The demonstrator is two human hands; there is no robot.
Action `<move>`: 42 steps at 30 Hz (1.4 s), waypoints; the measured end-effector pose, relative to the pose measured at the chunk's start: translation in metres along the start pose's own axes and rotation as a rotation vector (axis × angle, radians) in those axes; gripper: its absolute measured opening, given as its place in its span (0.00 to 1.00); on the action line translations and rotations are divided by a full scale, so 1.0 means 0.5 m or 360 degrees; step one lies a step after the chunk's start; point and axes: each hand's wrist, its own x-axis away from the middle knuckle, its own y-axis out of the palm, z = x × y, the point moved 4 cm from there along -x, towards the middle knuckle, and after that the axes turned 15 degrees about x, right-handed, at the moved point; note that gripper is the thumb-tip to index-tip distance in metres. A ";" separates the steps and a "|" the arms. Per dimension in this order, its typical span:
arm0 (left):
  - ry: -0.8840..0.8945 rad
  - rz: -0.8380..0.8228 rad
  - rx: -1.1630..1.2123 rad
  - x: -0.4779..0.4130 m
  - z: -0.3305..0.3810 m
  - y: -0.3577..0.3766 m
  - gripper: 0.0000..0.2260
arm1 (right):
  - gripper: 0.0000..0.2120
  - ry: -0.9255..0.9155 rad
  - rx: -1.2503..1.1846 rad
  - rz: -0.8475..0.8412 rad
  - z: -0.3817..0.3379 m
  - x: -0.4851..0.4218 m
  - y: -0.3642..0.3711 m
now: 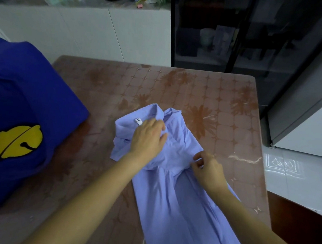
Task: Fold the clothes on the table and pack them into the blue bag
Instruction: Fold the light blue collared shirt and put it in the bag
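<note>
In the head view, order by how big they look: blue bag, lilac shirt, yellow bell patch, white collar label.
blue bag and lilac shirt: too alike, both cropped, not ranked
yellow bell patch
white collar label

Reddish-brown table [202,92], floral-patterned, glossy, perhaps under clear film. On it: lilac shirt [176,187] spread at centre, collar at far end; blue bag [21,97] at left edge.

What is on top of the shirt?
The left hand presses near the collar; the right hand pinches the shirt's right edge. Fabric under them is hidden.
</note>
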 end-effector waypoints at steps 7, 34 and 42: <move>-0.0373 -0.0636 -0.0158 0.159 -0.025 0.124 0.37 | 0.27 -0.1128 0.0956 0.0054 0.018 0.021 0.050; -0.1291 0.0153 0.0745 0.756 0.326 0.157 0.31 | 0.50 -0.0131 -0.0348 -0.0749 0.383 0.314 -0.140; -0.1199 0.0176 0.0968 0.772 0.339 0.138 0.19 | 0.35 -0.0422 -0.0292 -0.0856 0.359 0.346 -0.158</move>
